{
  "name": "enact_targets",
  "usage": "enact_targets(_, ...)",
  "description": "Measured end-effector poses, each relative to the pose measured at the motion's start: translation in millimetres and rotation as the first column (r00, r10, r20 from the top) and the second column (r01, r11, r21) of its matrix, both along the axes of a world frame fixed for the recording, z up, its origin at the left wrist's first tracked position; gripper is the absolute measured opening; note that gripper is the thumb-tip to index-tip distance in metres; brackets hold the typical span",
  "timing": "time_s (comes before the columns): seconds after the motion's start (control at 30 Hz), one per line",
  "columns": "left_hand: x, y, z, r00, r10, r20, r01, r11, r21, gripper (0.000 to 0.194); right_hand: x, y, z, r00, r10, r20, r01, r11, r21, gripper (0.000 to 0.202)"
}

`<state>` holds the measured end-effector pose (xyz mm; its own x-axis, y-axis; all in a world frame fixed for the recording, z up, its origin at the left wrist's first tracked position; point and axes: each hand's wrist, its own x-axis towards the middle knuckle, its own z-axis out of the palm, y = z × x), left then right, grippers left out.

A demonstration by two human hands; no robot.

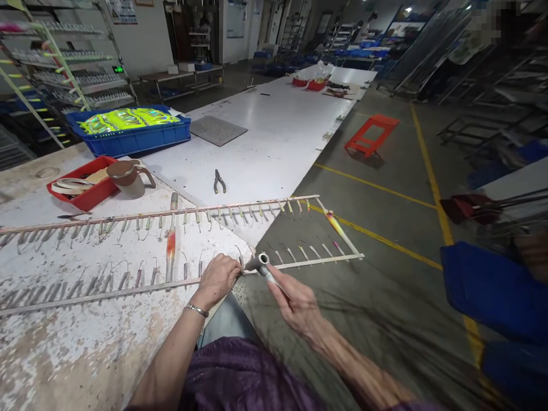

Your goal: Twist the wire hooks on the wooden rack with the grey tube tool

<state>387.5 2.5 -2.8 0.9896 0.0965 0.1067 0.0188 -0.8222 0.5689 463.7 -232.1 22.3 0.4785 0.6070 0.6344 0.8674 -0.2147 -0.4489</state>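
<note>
A long ladder-like rack has two thin strips, its far rail point(252, 204) and near rail point(317, 262), lined with several small hooked pieces point(139, 278). Its right end juts past the table edge. My left hand point(219, 278) is closed on the near rail by the table corner, fingertips pinched together; any small piece inside them is hidden. In my right hand point(295, 299) is a hammer-like tool point(259, 262) with a grey cylindrical head, whose round end looks hollow. The head is close beside my left fingertips. Paint-stained crosspieces point(170, 251) join the two rails.
Pliers point(220, 181) lie beyond the rack. On the left stand a mug point(128, 180), a red tray point(83, 197) with tape rolls, and a blue crate point(145, 137) of bright yellow packs. A grey mat point(218, 130) lies behind. An orange stool point(371, 135) stands on the floor.
</note>
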Motion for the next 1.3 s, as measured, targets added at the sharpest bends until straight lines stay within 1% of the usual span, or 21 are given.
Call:
enact_targets(0.1, -0.2, -0.9, -0.4, 1.000, 0.008, 0.024, -0.008, 1.000, -0.004, 0.020, -1.5, -3.1, 2.5, 1.000, -0.004, 0.020, 0.003, 0.999, 0.053, 0.052)
enact_targets(0.27, -0.8, -1.3, -1.8, 0.999, 0.012, 0.047, -0.009, 0.999, -0.053, 0.021, -4.6, 0.6, 0.2, 0.999, 0.036, 0.005, -0.035, 0.998, -0.052, 0.042)
enact_targets(0.33, -0.7, -1.5, -2.2, 0.998, 0.023, 0.051, -0.019, 0.997, -0.068, 0.021, -4.7, 0.3, 2.2, 1.000, 0.017, 0.013, -0.017, 1.000, -0.026, 0.046)
enact_targets(0.4, -0.5, -2.0, -2.3, 0.998, 0.034, 0.052, -0.030, 0.996, -0.078, 0.020, -4.2, -1.1, 3.7, 0.999, -0.006, 0.052, 0.004, 0.999, 0.039, 0.049)
enact_targets(0.43, -0.3, -2.3, -2.4, 0.998, 0.040, 0.052, -0.036, 0.996, -0.082, 0.019, -4.0, -1.7, 3.7, 0.997, -0.011, 0.072, 0.008, 0.999, 0.048, 0.048)
enact_targets(0.5, -0.1, -2.7, -2.7, 0.998, 0.047, 0.049, -0.043, 0.995, -0.088, 0.018, -3.7, -2.3, 2.5, 0.996, -0.001, 0.091, 0.001, 1.000, -0.007, 0.044)
enact_targets(0.57, -0.1, -2.8, -2.8, 0.998, 0.052, 0.047, -0.048, 0.995, -0.089, 0.017, -3.7, -2.5, 1.5, 0.997, 0.022, 0.071, -0.016, 0.996, -0.087, 0.040)
enact_targets(0.6, -0.2, -2.7, -2.7, 0.998, 0.053, 0.045, -0.049, 0.995, -0.088, 0.017, -3.7, -2.7, 1.5, 0.998, 0.027, 0.053, -0.022, 0.995, -0.097, 0.040)
enact_targets(0.63, -0.3, -2.6, -2.3, 0.998, 0.053, 0.045, -0.049, 0.995, -0.088, 0.017, -3.8, -2.8, 2.0, 0.999, 0.026, 0.039, -0.023, 0.997, -0.075, 0.041)
enact_targets(0.7, -0.7, -2.3, -1.1, 0.998, 0.051, 0.044, -0.047, 0.995, -0.090, 0.017, -3.7, -2.7, 3.1, 1.000, 0.007, 0.030, -0.007, 1.000, 0.020, 0.048)
enact_targets(0.77, -1.2, -2.1, -0.1, 0.998, 0.050, 0.042, -0.046, 0.994, -0.096, 0.016, -3.3, -1.7, 3.0, 0.999, -0.006, 0.052, 0.002, 0.997, 0.072, 0.052)
enact_targets(0.8, -1.4, -2.1, 0.1, 0.998, 0.052, 0.038, -0.048, 0.994, -0.098, 0.016, -3.1, -1.0, 2.5, 0.998, 0.000, 0.068, -0.004, 0.998, 0.063, 0.050)
enact_targets(0.87, -1.8, -2.2, -0.1, 0.998, 0.054, 0.031, -0.051, 0.994, -0.095, 0.015, -2.8, -0.3, 1.6, 0.996, 0.030, 0.080, -0.029, 1.000, -0.011, 0.044)
enact_targets(0.93, -2.1, -2.3, -0.8, 0.998, 0.056, 0.032, -0.052, 0.994, -0.093, 0.015, -3.0, -1.3, 2.4, 0.998, 0.047, 0.051, -0.043, 0.997, -0.067, 0.042)
enact_targets(0.97, -2.3, -2.3, -1.2, 0.998, 0.055, 0.037, -0.051, 0.994, -0.093, 0.015, -3.4, -2.2, 3.3, 0.999, 0.043, 0.033, -0.041, 0.997, -0.063, 0.043)
enact_targets(1.03, -2.5, -2.1, -1.6, 0.997, 0.054, 0.049, -0.049, 0.994, -0.099, 0.014, -4.5, -3.4, 4.7, 1.000, 0.018, 0.019, -0.018, 1.000, 0.002, 0.048)
enact_targets(1.1, -2.6, -1.7, -1.6, 0.997, 0.054, 0.055, -0.048, 0.993, -0.105, 0.014, -5.7, -2.6, 3.0, 0.999, -0.002, 0.032, 0.000, 0.997, 0.071, 0.053)
enact_targets(1.13, -2.7, -1.4, -1.5, 0.997, 0.055, 0.056, -0.049, 0.993, -0.107, 0.014, -6.2, -1.5, 1.0, 0.999, -0.003, 0.039, 0.000, 0.997, 0.076, 0.052)
enact_targets(1.23, -3.2, -1.1, -1.6, 0.997, 0.051, 0.058, -0.045, 0.993, -0.107, 0.013, -6.7, 0.5, -5.2, 1.000, 0.006, 0.016, -0.006, 1.000, -0.010, 0.046)
enact_targets(1.3, -3.6, -1.1, -2.0, 0.997, 0.045, 0.067, -0.038, 0.993, -0.108, 0.013, -6.5, -1.0, -5.9, 1.000, -0.002, 0.004, 0.002, 1.000, -0.026, 0.046)
